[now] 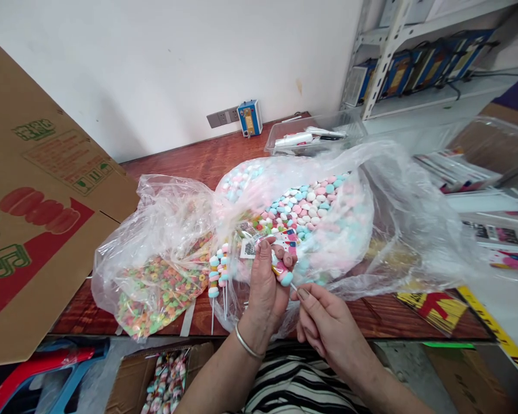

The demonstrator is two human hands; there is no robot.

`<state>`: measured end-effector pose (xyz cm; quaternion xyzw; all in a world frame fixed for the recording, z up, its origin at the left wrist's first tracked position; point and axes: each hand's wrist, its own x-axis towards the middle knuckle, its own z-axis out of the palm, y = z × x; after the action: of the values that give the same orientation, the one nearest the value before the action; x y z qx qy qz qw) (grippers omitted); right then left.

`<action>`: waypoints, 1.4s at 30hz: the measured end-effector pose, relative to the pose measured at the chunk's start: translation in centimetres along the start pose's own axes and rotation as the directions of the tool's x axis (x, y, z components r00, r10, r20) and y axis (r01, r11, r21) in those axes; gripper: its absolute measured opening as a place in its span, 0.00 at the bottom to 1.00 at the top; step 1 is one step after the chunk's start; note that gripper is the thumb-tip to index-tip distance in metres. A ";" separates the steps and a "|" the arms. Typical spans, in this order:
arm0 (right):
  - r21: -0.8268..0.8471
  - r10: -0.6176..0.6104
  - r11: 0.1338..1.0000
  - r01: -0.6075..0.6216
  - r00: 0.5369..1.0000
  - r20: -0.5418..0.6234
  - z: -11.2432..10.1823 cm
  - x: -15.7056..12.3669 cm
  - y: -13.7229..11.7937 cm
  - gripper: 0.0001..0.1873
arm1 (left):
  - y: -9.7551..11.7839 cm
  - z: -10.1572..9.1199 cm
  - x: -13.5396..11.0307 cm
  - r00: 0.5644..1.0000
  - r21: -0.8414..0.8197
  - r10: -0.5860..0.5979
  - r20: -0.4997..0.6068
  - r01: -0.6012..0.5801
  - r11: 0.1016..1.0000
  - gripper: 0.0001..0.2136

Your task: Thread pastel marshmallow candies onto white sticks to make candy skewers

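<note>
My left hand (267,282), with a bangle at its wrist, is closed round a clear printed candy packet (287,241) with a white barcode label. A candy skewer (286,278) lies in the packet's lower end, its blue and pink end piece showing. My right hand (328,319) pinches the skewer's thin white stick between thumb and finger. Left of my hands, several finished candy skewers (214,276) lie with their sticks toward me. Behind them a large clear plastic bag (358,201) holds pink, white and blue candies (313,207).
A second clear bag of small coloured rings (155,293) sits left on the wooden table (176,155). A tall cardboard box (38,201) stands beside it. Below the table edge is an open carton (129,379) of wrapped skewers. A clear tray (280,135) and metal shelving (388,63) stand behind.
</note>
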<state>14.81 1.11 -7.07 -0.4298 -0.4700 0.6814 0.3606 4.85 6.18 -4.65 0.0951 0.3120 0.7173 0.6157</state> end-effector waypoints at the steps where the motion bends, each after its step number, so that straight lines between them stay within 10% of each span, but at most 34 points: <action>1: 0.069 0.029 0.997 -0.029 1.000 0.002 0.1 0.3 0.2 0.16 | -0.3 0.0 -0.2 1.000 0.010 -0.008 0.002 0.007 1.000 0.10; 9: -0.335 -0.300 0.909 0.249 0.948 -0.110 -1.2 0.7 0.6 0.13 | 0.8 -0.7 0.5 0.997 -0.017 -0.038 -0.068 0.037 0.999 0.16; 19: -0.820 -0.647 0.421 0.387 0.762 0.028 -0.4 1.6 1.1 0.16 | 0.2 0.2 0.5 0.983 -0.061 -0.179 -0.048 0.176 0.983 0.08; 27: -0.106 -0.065 0.992 0.072 0.995 0.075 -1.1 0.7 0.0 0.20 | 1.8 -0.6 1.1 0.989 -0.116 -0.147 0.023 0.149 0.982 0.12; 32: -0.092 -0.015 0.996 0.023 0.996 0.087 -1.1 0.0 0.5 0.22 | 2.7 -1.0 2.0 0.993 -0.132 -0.107 -0.039 0.101 0.986 0.09; 42: -0.456 -0.370 0.843 0.285 0.923 -0.105 -0.8 1.7 1.1 0.16 | -0.3 -0.3 -0.9 0.992 0.249 -0.122 0.038 0.109 0.962 0.15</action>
<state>14.85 2.61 -8.66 -0.4746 -0.6393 0.4443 0.4107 5.12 5.27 -4.84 0.1717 0.3872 0.6330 0.6480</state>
